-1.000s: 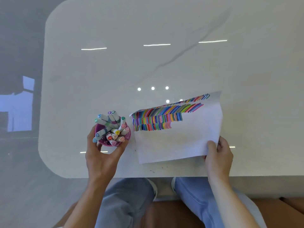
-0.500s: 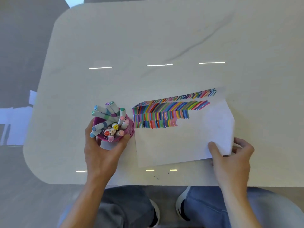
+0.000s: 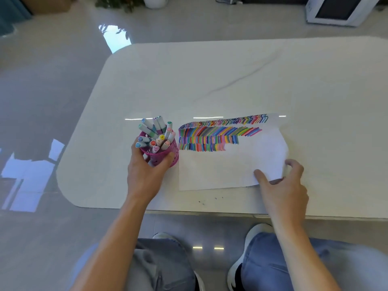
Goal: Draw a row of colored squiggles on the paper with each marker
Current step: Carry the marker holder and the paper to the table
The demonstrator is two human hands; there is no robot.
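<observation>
While seated at the white table (image 3: pixel 210 76), grips the pink mesh cup (image 3: pixel 165 157) with the left hand (image 3: pixel 144 175), thumb on the cup's right side, fingers curled round its left. Holds it upright on the tabletop, just left of the paper (image 3: pixel 220 169) and close to its left edge. Crammed with capped markers (image 3: pixel 156 133), ends fanned up and leftward.

Pinches the paper's near right corner with the right hand (image 3: pixel 281 190), thumb (image 3: pixel 260 175) pressed on top, fingers curled past the right edge, that corner lifted and curled off the table. Lies flat elsewhere, near the table's front edge, between the two hands. Carries several rows of coloured squiggles (image 3: pixel 220 135) along its far edge, lower rows stopping partway across, blank white below.

Shows blue jeans (image 3: pixel 273 259) and white-soled shoes beneath the front edge, plus a few dark specks (image 3: pixel 202 202) on the tabletop just in front of the paper.
</observation>
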